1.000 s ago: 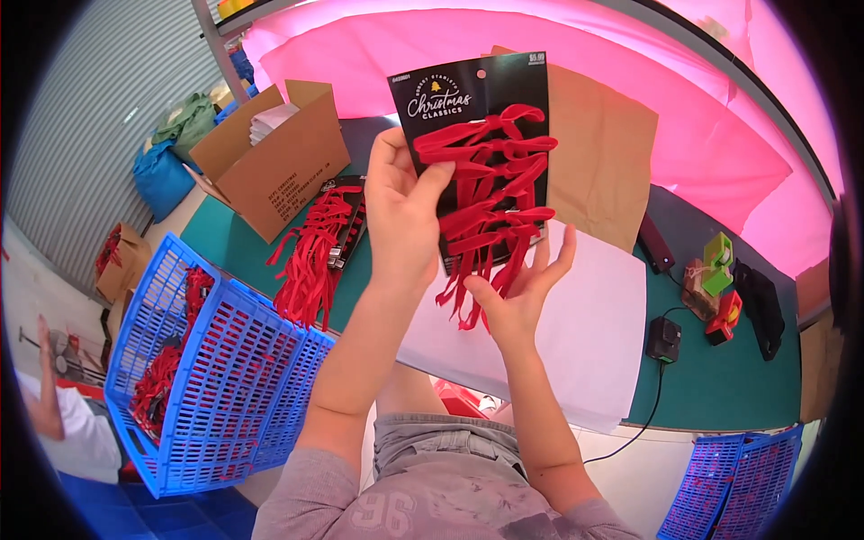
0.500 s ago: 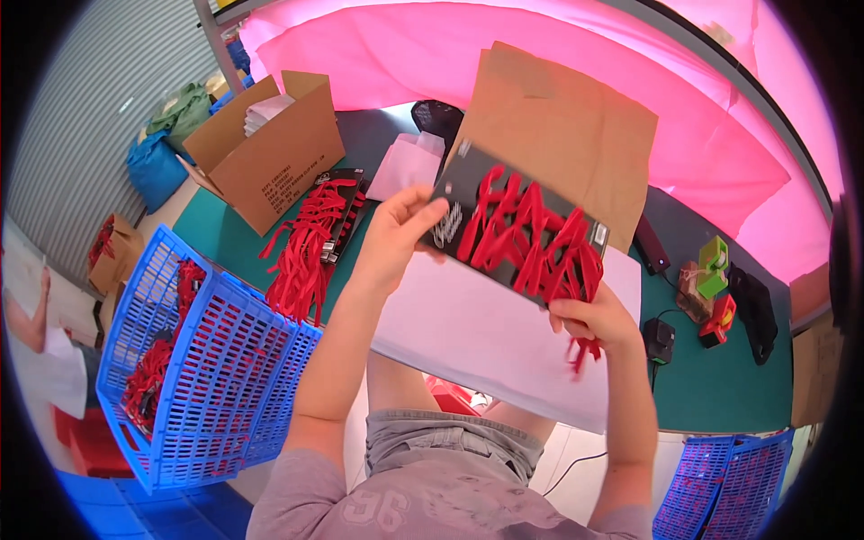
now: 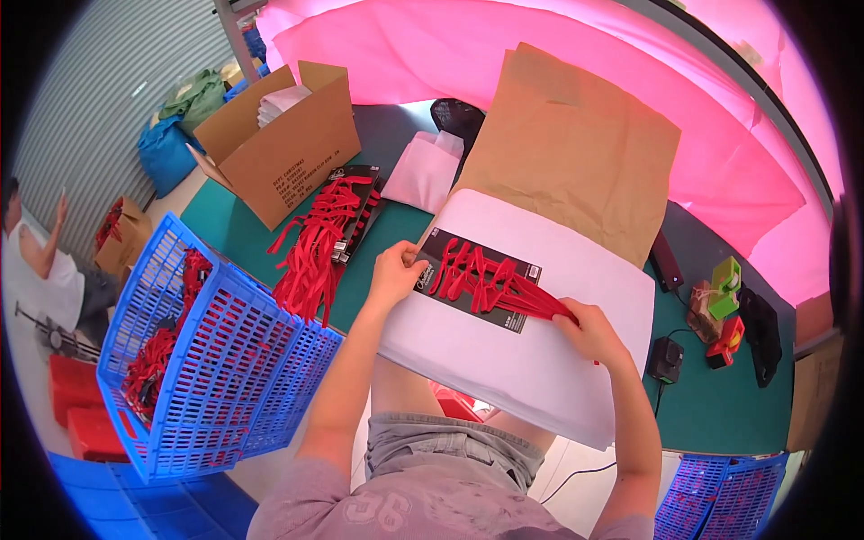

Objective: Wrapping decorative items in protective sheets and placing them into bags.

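Observation:
A black card carrying several red ribbon bows lies flat on a stack of white sheets. My left hand pinches the card's left edge between thumb and fingers. At the other end my right hand is closed on the gathered ribbon tails, which stretch to the right past the card's edge. To the left, more black cards with red ribbon bows lie in a pile on the green table, their tails hanging toward the near edge.
Left stand a blue plastic basket of red bows and an open cardboard box. Brown paper covers the stack's far part. At right are a green tape dispenser, a red one and a small black device. A person is far left.
The card has come down from the air onto the white sheets. My right hand has drawn the loose ribbon tails together, out to the right.

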